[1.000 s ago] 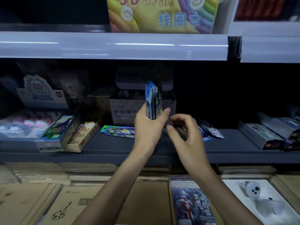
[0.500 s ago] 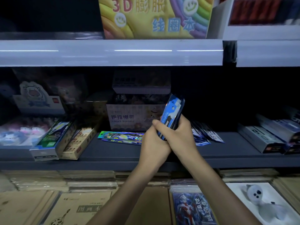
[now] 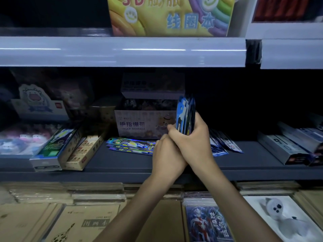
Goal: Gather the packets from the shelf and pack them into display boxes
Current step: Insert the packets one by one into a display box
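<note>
Tilted before, packets (image 3: pixel 185 114) now stand upright, gripped by right hand (image 3: pixel 194 143).

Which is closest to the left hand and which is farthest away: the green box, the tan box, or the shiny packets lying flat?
1. shiny packets, lying flat just to the left of the left hand.
2. tan box, further left.
3. green box, right beside the tan one, farthest left.

Upright blue packets (image 3: pixel 186 116) are gripped by the right hand (image 3: pixel 192 144), the left hand (image 3: pixel 166 159) pressed against it; holographic packets (image 3: pixel 131 145) are spread left of the grip.
</note>
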Demonstrator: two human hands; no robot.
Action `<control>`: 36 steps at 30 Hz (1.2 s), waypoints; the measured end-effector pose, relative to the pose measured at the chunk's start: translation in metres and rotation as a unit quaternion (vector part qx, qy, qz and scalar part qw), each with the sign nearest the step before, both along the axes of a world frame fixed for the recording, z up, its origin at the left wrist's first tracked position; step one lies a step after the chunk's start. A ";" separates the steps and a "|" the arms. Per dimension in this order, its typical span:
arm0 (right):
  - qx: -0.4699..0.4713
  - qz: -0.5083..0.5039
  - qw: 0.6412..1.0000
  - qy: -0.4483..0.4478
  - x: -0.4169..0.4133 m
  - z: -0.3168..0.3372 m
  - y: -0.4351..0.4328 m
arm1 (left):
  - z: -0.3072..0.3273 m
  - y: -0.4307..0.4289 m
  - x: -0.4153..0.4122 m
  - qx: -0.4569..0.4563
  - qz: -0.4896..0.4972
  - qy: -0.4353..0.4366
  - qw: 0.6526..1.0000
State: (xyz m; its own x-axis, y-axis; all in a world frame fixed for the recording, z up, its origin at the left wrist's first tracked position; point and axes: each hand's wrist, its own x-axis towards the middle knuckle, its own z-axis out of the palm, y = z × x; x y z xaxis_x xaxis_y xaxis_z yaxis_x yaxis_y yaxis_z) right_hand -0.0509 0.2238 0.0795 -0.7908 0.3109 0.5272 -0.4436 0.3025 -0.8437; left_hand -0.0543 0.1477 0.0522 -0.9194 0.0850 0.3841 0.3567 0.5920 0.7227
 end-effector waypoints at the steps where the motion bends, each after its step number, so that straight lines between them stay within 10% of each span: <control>1: 0.004 0.002 1.000 0.009 0.000 0.001 0.000 | 0.001 0.000 0.001 -0.002 0.000 0.017 1.000; 36: -0.051 0.061 0.996 -0.031 0.022 -0.007 0.014 | -0.010 0.011 0.023 -0.042 -0.011 0.008 0.999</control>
